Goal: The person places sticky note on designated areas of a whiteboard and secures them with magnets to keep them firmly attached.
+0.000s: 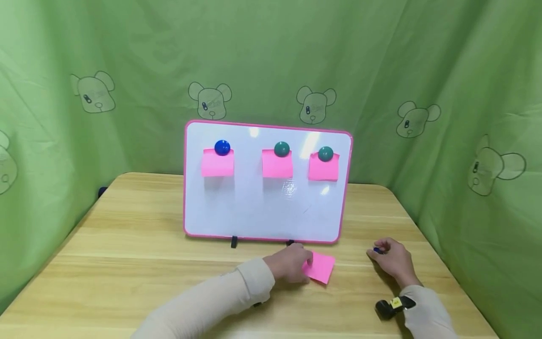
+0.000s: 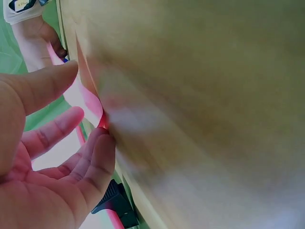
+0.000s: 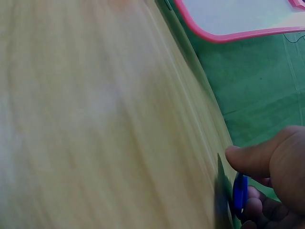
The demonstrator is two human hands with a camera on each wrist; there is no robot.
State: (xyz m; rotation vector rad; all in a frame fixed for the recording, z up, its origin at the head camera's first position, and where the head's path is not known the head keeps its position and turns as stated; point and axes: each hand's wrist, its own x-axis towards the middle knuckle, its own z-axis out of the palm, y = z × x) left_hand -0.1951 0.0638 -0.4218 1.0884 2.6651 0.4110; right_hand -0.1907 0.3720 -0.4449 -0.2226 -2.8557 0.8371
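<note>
A pink sticky note [image 1: 322, 269] lies on the table in front of the whiteboard [image 1: 262, 212]. My left hand [image 1: 292, 263] touches its left side. In the left wrist view the thumb and fingers stand apart, and the note's curled edge [image 2: 94, 102] meets a fingertip. At the right, my right hand [image 1: 394, 259] pinches a round blue magnet [image 3: 240, 193] between thumb and fingers, just above the table. On the board hang three pink notes, the left one under a blue magnet [image 1: 222, 147], the others under green magnets [image 1: 282, 149].
The pink-framed board stands on small black feet [image 1: 234, 242] on the wooden table [image 1: 127, 245]. A green curtain [image 1: 262, 42] with bear drawings encloses the back and sides. A black device [image 1: 387, 309] is strapped to the right wrist.
</note>
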